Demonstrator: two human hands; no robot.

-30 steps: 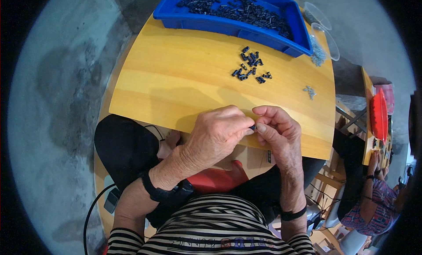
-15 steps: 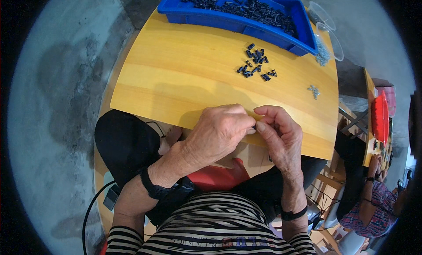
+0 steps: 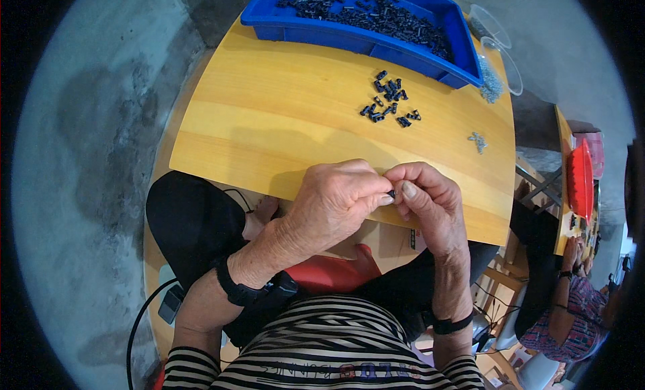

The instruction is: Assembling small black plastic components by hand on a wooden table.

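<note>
My left hand [image 3: 342, 194] is closed in a pinch on a small black plastic part [image 3: 391, 194] over the near edge of the yellow wooden table [image 3: 269, 101]. Against it, the thumb and fingers of my right hand [image 3: 433, 205] are pinched together; whatever they hold is too small and hidden to make out. Ahead of the hands lies a loose group of small black plastic parts [image 3: 392, 91]. Farther right on the tabletop is a little heap of silvery screws [image 3: 478, 143].
Across the table's far side stands a blue bin [image 3: 369, 46] with many black parts. Beside it, a clear plastic tub [image 3: 516, 77] lies near spilled-looking small silvery pieces [image 3: 491, 89]. At far right, another person [image 3: 571, 316] sits by a second table with a red tray [image 3: 580, 182].
My right thumb has risen and drawn in, and the right fingers have closed in toward the black part. The left hand keeps its pinch, nearly still.
</note>
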